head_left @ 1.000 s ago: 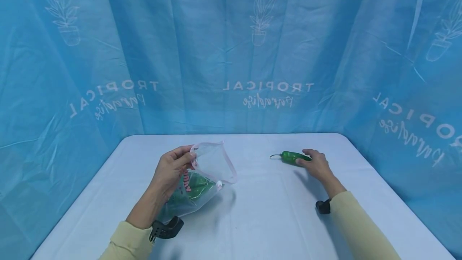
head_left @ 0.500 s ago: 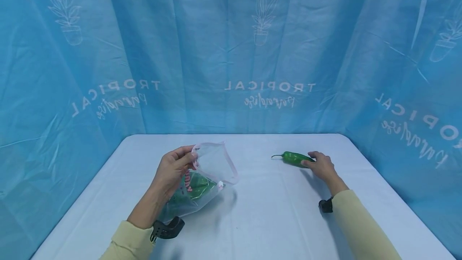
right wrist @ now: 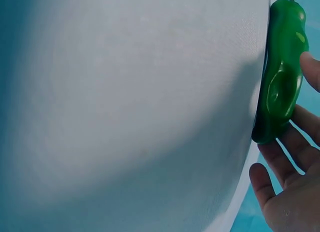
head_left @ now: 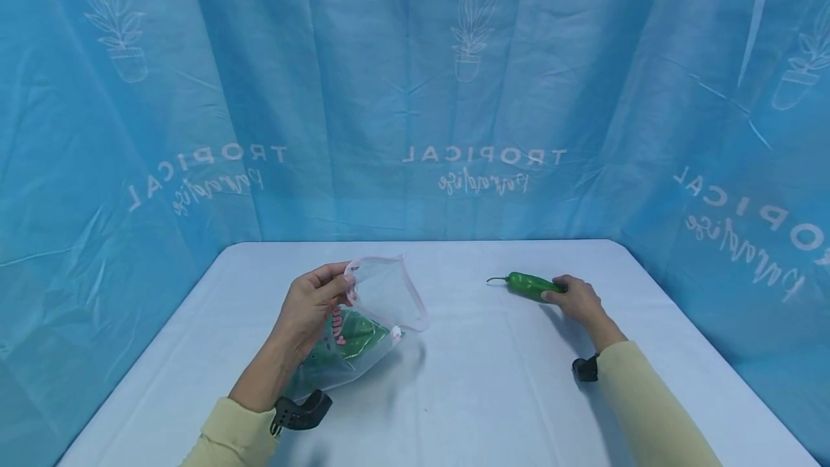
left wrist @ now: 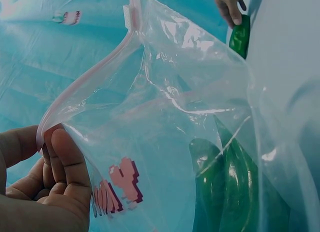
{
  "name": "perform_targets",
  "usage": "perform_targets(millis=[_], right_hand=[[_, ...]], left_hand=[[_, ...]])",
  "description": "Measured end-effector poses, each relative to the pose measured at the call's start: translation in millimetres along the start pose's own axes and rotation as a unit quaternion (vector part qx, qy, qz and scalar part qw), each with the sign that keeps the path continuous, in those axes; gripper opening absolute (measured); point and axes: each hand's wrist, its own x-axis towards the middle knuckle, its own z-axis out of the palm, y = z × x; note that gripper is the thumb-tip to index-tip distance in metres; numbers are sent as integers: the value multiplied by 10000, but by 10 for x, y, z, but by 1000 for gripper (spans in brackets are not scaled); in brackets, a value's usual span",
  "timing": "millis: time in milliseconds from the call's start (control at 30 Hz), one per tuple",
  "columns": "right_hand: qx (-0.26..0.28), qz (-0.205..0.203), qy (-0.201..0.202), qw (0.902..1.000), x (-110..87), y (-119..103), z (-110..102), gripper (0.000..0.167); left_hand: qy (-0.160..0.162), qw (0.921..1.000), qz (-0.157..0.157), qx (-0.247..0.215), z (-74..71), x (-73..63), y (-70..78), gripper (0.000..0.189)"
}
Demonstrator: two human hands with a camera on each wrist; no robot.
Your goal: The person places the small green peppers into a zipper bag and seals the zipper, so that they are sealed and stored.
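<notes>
With thumb and fingertips, my left hand (head_left: 310, 306) pinches the pink-edged rim of a clear zip bag (head_left: 387, 295), whose mouth gapes. Through the plastic (left wrist: 165, 102) show green peppers (left wrist: 237, 187) at the bottom, partly covered by glare and print. Over on the right, a long green pepper (head_left: 528, 285) lies on the table, its thin stem pointing left. My right hand (head_left: 579, 303) holds its blunt right end. In the right wrist view, the thumb is on one side of the pepper (right wrist: 282, 52), while the fingers (right wrist: 277, 162) reach behind its lower end.
A white cloth covers the table (head_left: 460, 380). Blue printed curtain (head_left: 415, 92) hangs close behind it and along both sides. A dark wrist strap (head_left: 301, 411) sits on the left forearm, and another dark device (head_left: 585, 369) on the right.
My right hand has slid slightly right along the pepper, and its raised fingers have come down onto the blunt end. The left hand and bag stay nearly still.
</notes>
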Motion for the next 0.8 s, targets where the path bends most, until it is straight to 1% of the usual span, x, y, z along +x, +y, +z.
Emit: perform_targets(millis=[267, 600, 733, 800], right_hand=[[114, -32, -88, 9999, 17, 42, 49, 63], [260, 293, -161, 9991, 18, 54, 81, 58], [217, 265, -171, 9993, 5, 64, 80, 55], [178, 182, -155, 9996, 1, 71, 79, 54]], left_hand=[[-21, 10000, 33, -71, -10, -1, 1, 40], [-18, 9999, 60, -109, -21, -9, 9, 39], [-1, 9999, 45, -107, -24, -16, 11, 39], [2, 9999, 51, -100, -25, -18, 12, 39]])
